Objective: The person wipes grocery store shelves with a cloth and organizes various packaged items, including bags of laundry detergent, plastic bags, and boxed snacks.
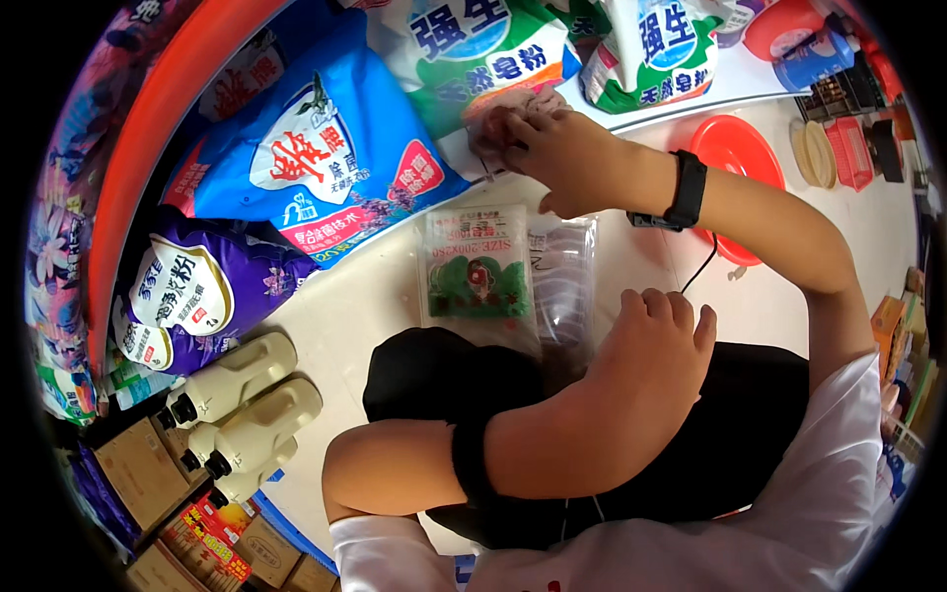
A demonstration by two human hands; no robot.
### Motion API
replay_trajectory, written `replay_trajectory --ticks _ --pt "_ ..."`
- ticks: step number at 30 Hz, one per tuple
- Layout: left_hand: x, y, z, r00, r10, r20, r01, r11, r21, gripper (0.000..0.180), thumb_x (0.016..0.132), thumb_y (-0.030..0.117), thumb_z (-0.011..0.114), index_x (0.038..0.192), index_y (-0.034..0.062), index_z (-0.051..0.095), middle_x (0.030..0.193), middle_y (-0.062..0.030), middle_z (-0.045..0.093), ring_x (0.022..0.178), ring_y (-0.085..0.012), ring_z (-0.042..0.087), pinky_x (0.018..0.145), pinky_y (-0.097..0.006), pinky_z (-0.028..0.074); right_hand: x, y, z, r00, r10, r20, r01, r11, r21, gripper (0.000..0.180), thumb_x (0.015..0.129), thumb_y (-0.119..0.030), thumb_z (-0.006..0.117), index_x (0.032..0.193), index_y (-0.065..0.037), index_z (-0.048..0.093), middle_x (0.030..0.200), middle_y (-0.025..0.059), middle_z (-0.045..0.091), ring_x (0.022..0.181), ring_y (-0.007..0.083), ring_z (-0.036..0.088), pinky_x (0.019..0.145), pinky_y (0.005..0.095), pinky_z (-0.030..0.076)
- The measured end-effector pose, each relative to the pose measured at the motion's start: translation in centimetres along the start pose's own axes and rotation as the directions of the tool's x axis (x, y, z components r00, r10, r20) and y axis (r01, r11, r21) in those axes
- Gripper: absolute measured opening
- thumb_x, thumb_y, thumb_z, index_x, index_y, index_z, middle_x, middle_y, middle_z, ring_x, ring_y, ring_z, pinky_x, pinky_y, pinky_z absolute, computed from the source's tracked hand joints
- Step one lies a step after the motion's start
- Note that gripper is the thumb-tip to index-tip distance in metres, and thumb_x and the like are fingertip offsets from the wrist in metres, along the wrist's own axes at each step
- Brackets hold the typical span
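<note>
My right hand, with a black watch on its wrist, is closed on a crumpled pinkish-grey cloth. The cloth lies against the lower part of a white and green bag of soap powder at the shelf's front edge. To its left, a big blue bag of washing powder leans out over the edge. My left hand hangs over my dark-clad legs, fingers loosely bent and slightly apart, with nothing visible in them. A black band circles the left forearm.
Flat clear packs of plastic bags lie on the floor before me. At left stand a purple powder bag, several cream jugs and cardboard boxes. A red basin is beyond my right arm; another soap powder bag sits on the shelf.
</note>
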State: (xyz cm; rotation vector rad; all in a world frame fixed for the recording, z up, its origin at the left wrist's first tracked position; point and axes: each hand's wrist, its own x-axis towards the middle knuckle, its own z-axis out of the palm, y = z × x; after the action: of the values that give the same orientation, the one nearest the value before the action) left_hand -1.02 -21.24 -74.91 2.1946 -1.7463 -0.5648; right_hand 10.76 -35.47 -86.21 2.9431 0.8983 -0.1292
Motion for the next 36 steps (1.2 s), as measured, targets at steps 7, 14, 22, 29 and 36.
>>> replay_trajectory --ticks 7,14,22,29,36 --pt "-0.4 -2.1 -3.2 0.991 -0.011 0.135 0.073 0.884 -0.462 0.053 0.094 0.038 0.065 0.130 -0.0003 0.056 0.111 -0.0119 0.063 0.099 -0.0242 0.064 0.083 -0.037 0.050 -2.0 -2.3 2.2 0.904 -0.261 -0.339 0.310 0.945 0.099 0.032 0.082 -0.020 0.066 0.108 -0.003 0.066 0.105 0.0104 0.067 0.098 0.0246 0.065 0.091 0.0365 0.052" --pt "2.3 -14.4 -2.5 0.914 -0.151 0.376 0.400 0.485 -0.778 0.040 0.103 0.041 0.056 0.119 0.0063 0.065 0.106 -0.0031 0.067 0.099 -0.0119 0.063 0.085 -0.028 0.049 -5.5 -0.1 13.6 0.964 -0.198 -0.179 0.267 0.701 0.661 0.029 0.086 -0.024 0.066 0.109 -0.006 0.063 0.117 0.0092 0.066 0.092 0.0271 0.068 0.080 0.0385 0.055" --pt "-2.6 -20.6 7.0 0.608 -0.465 0.644 0.794 0.321 -0.517 0.047 0.098 0.049 0.057 0.121 0.0088 0.065 0.108 -0.0036 0.068 0.099 -0.0118 0.063 0.084 -0.028 0.048 -6.5 -2.8 14.7 0.996 0.032 0.078 -0.071 0.821 0.567 0.073 0.095 -0.033 0.063 0.154 -0.008 0.028 0.139 0.0191 0.053 0.114 0.0376 0.061 0.096 0.0476 0.050" --pt "-5.5 -20.5 -1.1 0.822 -0.476 0.313 0.569 0.663 -0.486 0.036 0.100 0.034 0.061 0.117 0.0021 0.064 0.103 -0.0063 0.069 0.096 -0.0153 0.063 0.086 -0.030 0.048 -4.6 -2.8 13.8 0.939 0.182 0.292 -0.337 0.657 0.674 0.087 0.087 -0.035 0.069 0.156 -0.007 0.024 0.141 0.0211 0.051 0.127 0.0380 0.054 0.101 0.0473 0.048" --pt "-15.7 -24.9 9.0 0.620 -0.748 0.237 0.775 0.539 -0.329 0.036 0.096 0.034 0.066 0.110 0.0010 0.063 0.096 -0.0122 0.070 0.091 -0.0231 0.065 0.085 -0.036 0.050 -3.2 -2.7 14.6 0.900 0.116 0.420 -0.402 0.592 0.698 0.085 0.079 -0.032 0.071 0.151 -0.004 0.035 0.140 0.0237 0.052 0.125 0.0394 0.055 0.104 0.0468 0.047"
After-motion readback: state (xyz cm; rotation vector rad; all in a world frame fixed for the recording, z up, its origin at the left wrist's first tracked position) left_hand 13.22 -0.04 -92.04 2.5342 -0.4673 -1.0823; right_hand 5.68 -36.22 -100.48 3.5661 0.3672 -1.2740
